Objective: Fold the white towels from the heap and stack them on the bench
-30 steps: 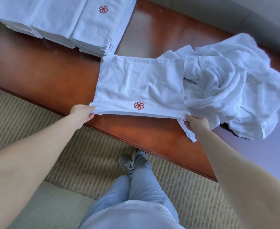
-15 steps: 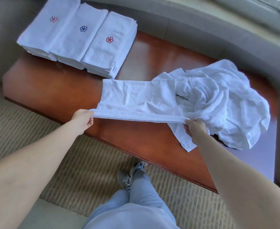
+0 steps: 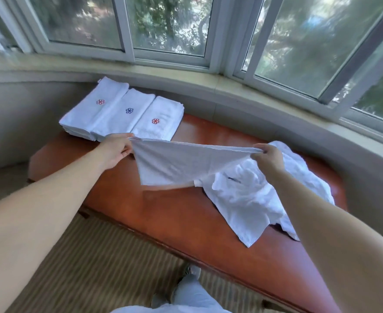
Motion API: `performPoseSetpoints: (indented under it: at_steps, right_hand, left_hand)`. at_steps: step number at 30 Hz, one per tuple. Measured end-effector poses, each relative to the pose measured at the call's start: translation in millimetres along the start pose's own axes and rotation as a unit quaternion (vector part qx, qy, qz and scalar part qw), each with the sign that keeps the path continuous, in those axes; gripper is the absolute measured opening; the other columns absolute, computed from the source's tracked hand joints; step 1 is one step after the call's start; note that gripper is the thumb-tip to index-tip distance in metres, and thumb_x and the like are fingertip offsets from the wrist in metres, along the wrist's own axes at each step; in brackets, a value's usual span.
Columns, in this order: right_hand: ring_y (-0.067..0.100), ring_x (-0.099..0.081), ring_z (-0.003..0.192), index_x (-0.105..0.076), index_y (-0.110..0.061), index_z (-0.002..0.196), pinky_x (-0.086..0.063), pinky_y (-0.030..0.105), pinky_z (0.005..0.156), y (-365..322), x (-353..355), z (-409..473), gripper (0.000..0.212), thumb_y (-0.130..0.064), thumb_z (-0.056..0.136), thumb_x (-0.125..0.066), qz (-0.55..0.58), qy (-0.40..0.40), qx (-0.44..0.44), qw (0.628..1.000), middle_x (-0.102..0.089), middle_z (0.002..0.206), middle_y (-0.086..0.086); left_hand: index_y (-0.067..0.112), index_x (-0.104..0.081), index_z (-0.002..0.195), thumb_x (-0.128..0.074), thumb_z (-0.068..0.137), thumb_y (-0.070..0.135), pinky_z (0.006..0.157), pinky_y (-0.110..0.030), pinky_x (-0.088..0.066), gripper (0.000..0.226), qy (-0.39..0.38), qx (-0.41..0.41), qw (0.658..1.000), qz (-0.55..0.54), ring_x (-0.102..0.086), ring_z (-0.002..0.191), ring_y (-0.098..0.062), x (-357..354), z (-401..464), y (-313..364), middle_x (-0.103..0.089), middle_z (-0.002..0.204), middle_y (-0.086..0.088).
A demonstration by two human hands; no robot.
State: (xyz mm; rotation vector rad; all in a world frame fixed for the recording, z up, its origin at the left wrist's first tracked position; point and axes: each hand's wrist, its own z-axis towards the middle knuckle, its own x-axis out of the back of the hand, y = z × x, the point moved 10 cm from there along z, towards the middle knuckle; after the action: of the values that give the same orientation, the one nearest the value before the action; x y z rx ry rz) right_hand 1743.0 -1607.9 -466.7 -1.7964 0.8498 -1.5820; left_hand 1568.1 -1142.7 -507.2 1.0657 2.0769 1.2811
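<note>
The left hand (image 3: 116, 150) pinches one top corner of a white towel (image 3: 186, 164), and the right hand (image 3: 267, 157) pinches the other; each grip is clenched on the cloth. The towel is stretched between them in the air above the middle of the worktop (image 3: 163, 213), its upper edge taut and its body hanging in a slack fold whose lower edge sits just over the red-brown surface.

Toward the worktop's right end lies the heap (image 3: 260, 199) of loose white towels, crumpled, with one flap reaching close to the near edge. The held towel's right part overlaps the heap; whether it touches it cannot be told.

At the far left corner lie three stacks of folded towels (image 3: 122, 114), side by side and touching, their far ends near the back edge. The left and right stacks show a red flower mark on top, the middle one a blue mark.

No containers are in view.
</note>
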Motion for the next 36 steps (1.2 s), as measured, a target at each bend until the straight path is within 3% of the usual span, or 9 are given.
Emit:
performPoseSetpoints:
  at_steps: [3, 8, 11, 15, 19, 23, 27, 30, 36]
  right_hand:
    - [0.021, -0.064, 0.073, -0.077, -0.018, 0.094, -0.043, 0.028, 0.062, -44.7, 28.3, 2.8, 0.012, -0.019, 0.089, -0.066, -0.055, 0.048, 0.075, 0.994, -0.071, 0.071, -0.001]
    - [0.032, -0.068, 0.084, -0.070, -0.006, 0.086, -0.056, 0.032, 0.077, -87.0, 48.3, 5.8, 0.026, -0.024, 0.095, -0.054, -0.130, 0.051, 0.121, 0.983, -0.074, 0.073, 0.015]
    - [0.027, -0.063, 0.071, -0.071, -0.004, 0.079, -0.048, 0.027, 0.064, -70.2, 22.5, 0.1, 0.024, -0.020, 0.094, -0.062, -0.241, -0.136, 0.086, 0.957, -0.073, 0.074, 0.009]
    - [0.015, -0.054, 0.061, -0.062, -0.009, 0.084, -0.045, 0.021, 0.058, 13.7, -10.0, -56.4, 0.012, -0.009, 0.096, -0.066, -0.270, -0.443, -0.161, 0.840, -0.060, 0.073, 0.006]
    - [0.012, -0.053, 0.060, -0.062, -0.011, 0.086, -0.047, 0.021, 0.057, 22.8, -11.3, -53.2, 0.011, -0.009, 0.096, -0.067, -0.226, -0.460, -0.216, 0.831, -0.058, 0.073, 0.002]
    - [0.012, -0.053, 0.059, -0.062, -0.010, 0.086, -0.047, 0.021, 0.057, 24.5, -25.0, -32.5, 0.011, -0.009, 0.096, -0.066, -0.224, -0.445, -0.219, 0.839, -0.058, 0.072, 0.003]
    - [0.015, -0.049, 0.057, -0.061, -0.010, 0.081, -0.040, 0.023, 0.057, 38.4, -63.0, 7.0, 0.012, -0.013, 0.092, -0.065, -0.246, -0.379, -0.153, 0.879, -0.057, 0.071, 0.005]
    - [0.019, -0.053, 0.056, -0.069, -0.005, 0.079, -0.047, 0.027, 0.056, 58.5, -100.1, 35.7, 0.015, -0.012, 0.088, -0.060, -0.199, -0.291, -0.101, 0.930, -0.064, 0.071, 0.009]
    - [0.024, -0.064, 0.074, -0.074, -0.002, 0.082, -0.059, 0.039, 0.087, 119.5, -158.2, 36.8, 0.016, 0.000, 0.090, -0.060, 0.020, -0.189, -0.154, 0.969, -0.073, 0.085, 0.020]
  left_hand:
    - [0.014, -0.072, 0.116, -0.065, 0.093, 0.001, 0.064, -0.013, -0.050, 0.028, 0.062, -0.126, 0.974, 0.180, -0.061, 0.089, -0.022, 10.3, -15.5, 54.5, -0.067, 0.104, -0.009]
    - [0.019, -0.074, 0.100, -0.062, 0.099, 0.034, 0.067, -0.030, -0.045, 0.019, 0.131, -0.258, 0.898, 0.332, -0.061, 0.083, -0.023, 24.7, -31.7, 111.4, -0.071, 0.103, -0.012]
    - [0.016, -0.074, 0.091, -0.061, 0.099, 0.035, 0.068, -0.031, -0.045, 0.025, 0.029, -0.191, 0.872, 0.450, -0.067, 0.077, -0.024, 24.0, -30.3, 93.1, -0.075, 0.089, -0.009]
    - [0.021, -0.073, 0.097, -0.061, 0.101, 0.037, 0.063, -0.027, -0.047, 0.021, -0.164, -0.011, 0.798, 0.580, -0.064, 0.066, -0.017, 33.3, -44.5, 28.5, -0.074, 0.074, -0.003]
    - [0.014, -0.072, 0.107, -0.067, 0.099, 0.025, 0.085, -0.036, -0.059, 0.014, -0.217, 0.122, 0.836, 0.489, -0.067, 0.074, -0.020, 45.9, -46.5, 1.3, -0.062, 0.074, -0.005]
    - [0.010, -0.066, 0.098, -0.064, 0.100, 0.018, 0.074, -0.033, -0.058, 0.009, -0.183, 0.104, 0.852, 0.479, -0.064, 0.066, -0.020, 41.6, -25.4, 7.2, -0.060, 0.071, -0.005]
    - [0.010, -0.064, 0.095, -0.055, 0.102, 0.016, 0.085, -0.040, -0.059, 0.012, -0.119, 0.089, 0.866, 0.477, -0.070, 0.069, -0.020, 35.1, 6.6, -13.0, -0.071, 0.080, -0.007]
    - [0.012, -0.061, 0.111, -0.051, 0.105, 0.017, 0.096, -0.043, -0.056, 0.013, -0.050, 0.101, 0.917, 0.383, -0.072, 0.081, -0.022, 35.0, 38.7, -49.0, -0.076, 0.098, -0.011]
    - [0.020, -0.065, 0.119, -0.064, 0.099, 0.014, 0.089, -0.035, -0.056, 0.021, 0.023, 0.166, 0.972, 0.166, -0.068, 0.106, -0.018, 30.9, 73.3, -130.1, -0.074, 0.111, -0.004]
